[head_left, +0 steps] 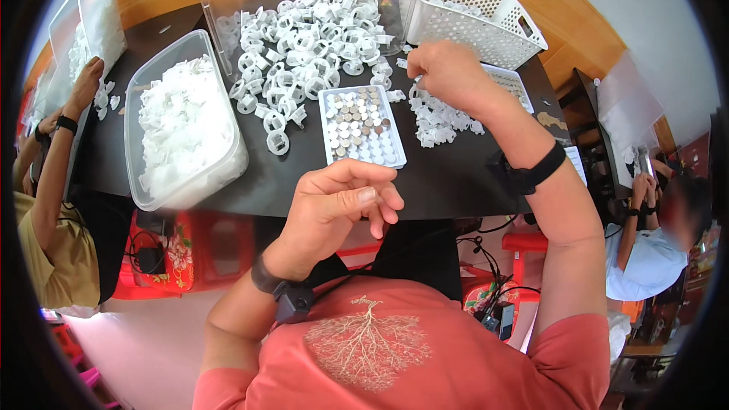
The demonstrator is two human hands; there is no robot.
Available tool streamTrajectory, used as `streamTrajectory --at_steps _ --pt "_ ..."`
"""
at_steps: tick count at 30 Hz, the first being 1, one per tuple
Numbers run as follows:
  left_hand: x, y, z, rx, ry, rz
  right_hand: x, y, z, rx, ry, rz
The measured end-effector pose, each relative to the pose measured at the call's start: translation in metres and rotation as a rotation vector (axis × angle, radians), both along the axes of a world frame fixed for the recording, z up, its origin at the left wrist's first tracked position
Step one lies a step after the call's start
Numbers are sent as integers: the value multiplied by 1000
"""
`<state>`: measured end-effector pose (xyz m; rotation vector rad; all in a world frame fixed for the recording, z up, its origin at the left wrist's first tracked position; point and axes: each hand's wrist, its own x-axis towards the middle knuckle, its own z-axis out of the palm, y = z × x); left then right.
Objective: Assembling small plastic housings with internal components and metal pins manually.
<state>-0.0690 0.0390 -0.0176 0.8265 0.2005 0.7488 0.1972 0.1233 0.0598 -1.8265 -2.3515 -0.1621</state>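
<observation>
Head view: my left hand hangs near the tray of round discs, fingers loosely bent and apart, nothing seen between them. My right hand is at the heap of white plastic bits right of the tray; its fingertips are mostly hidden, so I cannot tell their state. If my left hand dipped carelessly, it could bump the tray and scatter the discs.

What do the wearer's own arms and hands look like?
Left hand and right hand: bare, no gloves. Forearms bare. Left wristband and right wristband: black, each with a dark boxy module. Left sleeve and right sleeve: short, coral red.
</observation>
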Motion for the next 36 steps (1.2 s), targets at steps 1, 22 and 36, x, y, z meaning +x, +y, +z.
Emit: streamTrajectory --at_steps 1,22,36 --pt "1 1 0 -20 -4 7 2 3 -5 -54 49 -26" --pt "11 -7 2 40 61 140 23 -15 -10 -96 543 -12" --pt "13 -9 8 -38 -24 124 -51 -110 0 -383 1383 232"
